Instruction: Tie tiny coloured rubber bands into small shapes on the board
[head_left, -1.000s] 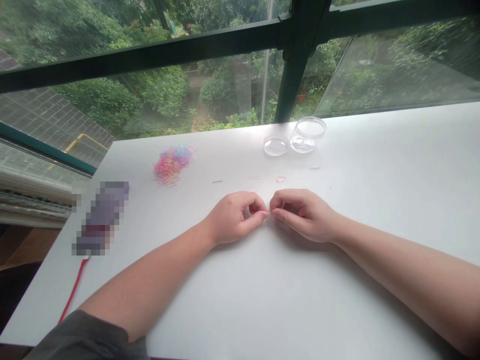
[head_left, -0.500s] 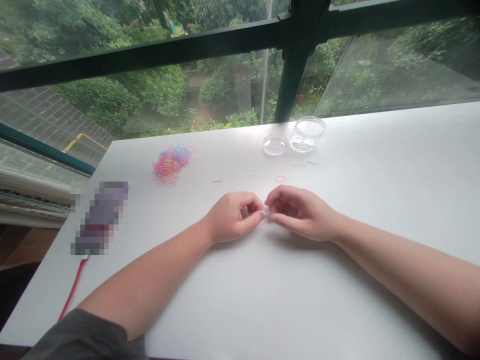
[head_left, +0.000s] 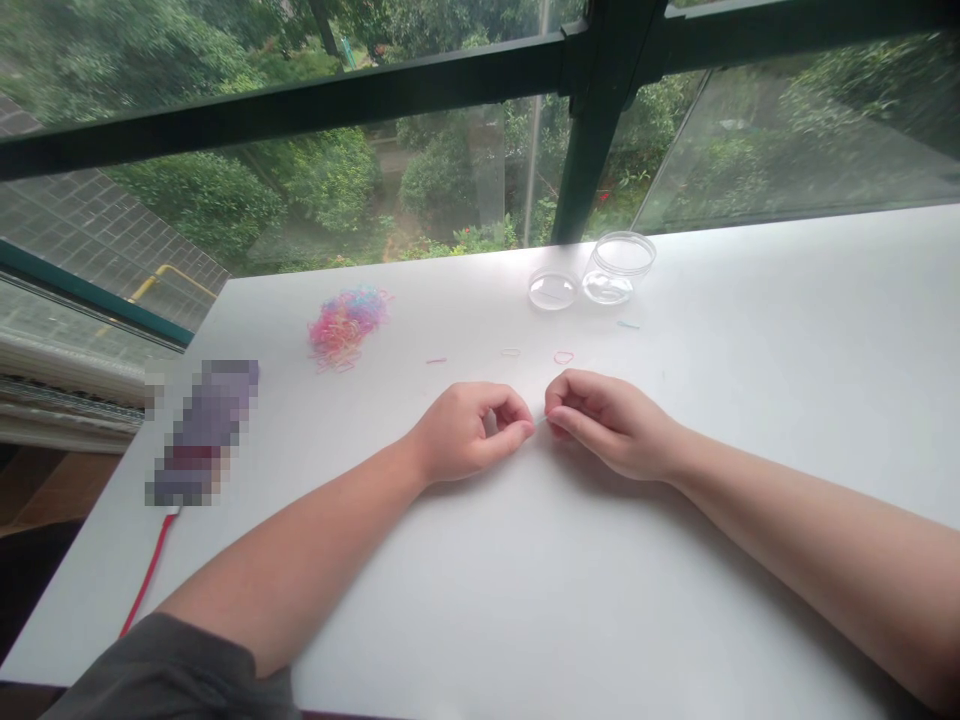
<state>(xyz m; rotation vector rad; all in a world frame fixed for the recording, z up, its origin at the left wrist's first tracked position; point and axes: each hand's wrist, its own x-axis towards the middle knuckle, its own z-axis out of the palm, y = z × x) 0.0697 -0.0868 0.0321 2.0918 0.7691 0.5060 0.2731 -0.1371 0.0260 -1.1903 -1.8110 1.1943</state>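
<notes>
Between my two hands a thin, pale rubber band (head_left: 541, 419) is drawn out, pinched at both ends. My left hand (head_left: 480, 432) has its thumb and forefinger closed on one end, and my right hand (head_left: 611, 425) grips the other with its fingers curled in. Just beyond them on the white table lie a pink band (head_left: 563, 357), a whitish band (head_left: 510, 352) and a narrow pinkish-red band (head_left: 436, 360). A light blue band (head_left: 628, 324) rests farther right. Most of the held band is hidden by my fingertips.
A heap of colourful rubber bands (head_left: 346, 328) sits at the back left. Near the window stand a clear open jar (head_left: 619, 268) and a clear round lid (head_left: 553, 291). A blurred-out device (head_left: 206, 430) with a red cable (head_left: 150, 575) lies along the table's left side.
My right hand has shifted slightly right, and its thumb and fingers have closed on the band. The band now stretches across a wider gap. My left hand keeps its pinch.
</notes>
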